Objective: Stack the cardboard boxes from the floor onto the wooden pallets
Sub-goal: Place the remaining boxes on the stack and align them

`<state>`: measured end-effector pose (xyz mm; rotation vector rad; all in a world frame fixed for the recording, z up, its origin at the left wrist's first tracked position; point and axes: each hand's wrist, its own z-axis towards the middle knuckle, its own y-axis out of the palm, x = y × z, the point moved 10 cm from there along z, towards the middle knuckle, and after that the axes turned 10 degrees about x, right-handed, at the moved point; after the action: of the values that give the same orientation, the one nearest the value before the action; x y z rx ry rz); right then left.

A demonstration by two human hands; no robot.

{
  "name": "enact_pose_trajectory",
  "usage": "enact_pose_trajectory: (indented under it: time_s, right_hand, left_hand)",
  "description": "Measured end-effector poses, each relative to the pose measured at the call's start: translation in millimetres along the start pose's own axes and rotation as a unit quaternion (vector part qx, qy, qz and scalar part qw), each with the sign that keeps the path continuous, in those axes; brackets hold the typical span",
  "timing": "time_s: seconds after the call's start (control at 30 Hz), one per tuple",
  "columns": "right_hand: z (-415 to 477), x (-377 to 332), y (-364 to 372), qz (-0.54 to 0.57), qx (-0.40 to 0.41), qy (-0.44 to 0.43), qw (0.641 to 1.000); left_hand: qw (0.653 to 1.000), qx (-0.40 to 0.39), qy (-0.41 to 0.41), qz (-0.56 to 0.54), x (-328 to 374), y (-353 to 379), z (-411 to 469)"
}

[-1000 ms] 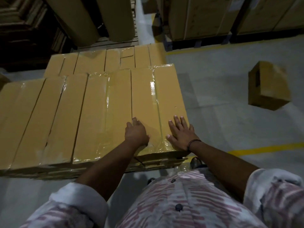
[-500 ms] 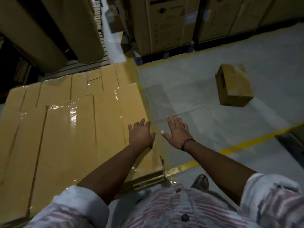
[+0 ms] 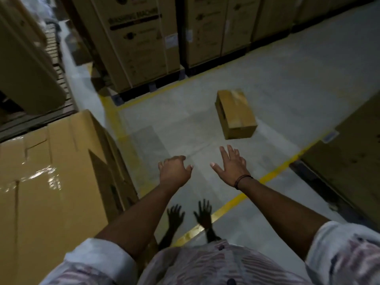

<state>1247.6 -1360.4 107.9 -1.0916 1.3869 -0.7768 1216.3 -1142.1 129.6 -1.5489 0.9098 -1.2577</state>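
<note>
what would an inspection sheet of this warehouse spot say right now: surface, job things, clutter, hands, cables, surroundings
Surface: grey concrete floor crossed by yellow painted lines.
Job's things: small brown cardboard box lies alone on the floor beyond the hands; stack of tan cardboard boxes with glossy wrap on top stands at the left; what it stands on is hidden.
Clutter: nothing seen.
Hands: left hand has loosely curled fingers and holds nothing; right hand has spread fingers, holds nothing and wears a dark cord band at the wrist. Both are above the floor and touch no box.
Cables: nothing seen.
Surroundings: tall printed cardboard cartons line the far side.
</note>
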Motion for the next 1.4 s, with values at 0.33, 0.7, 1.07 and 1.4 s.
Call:
enact_pose_trajectory:
  time_s: [0.33,0.7,1.07,1.4]
  right_hand:
    - [63.6,107.2,-29.3,0.019,0.005,0.091,0.996]
    - [272.5,169.0,-48.8,-0.015,0.006,0.101,0.995]
    - [472.8,223.7,-86.1,0.018,0.010,0.173,0.985]
    - [643.3,351.8,7.4,-0.005,-0.111,0.165,0.980]
  left_hand:
    - [0.998,-0.047,0.046,-0.006,94.8,43.8,95.0]
    - [0.994,-0.081,0.074,-0.011,166.5,104.5,311.0]
    - [0.985,-0.136,0.104,0.016,226.9,126.6,532.7]
    - [0.972,-0.216,-0.077,-0.049,246.7,261.6,656.3]
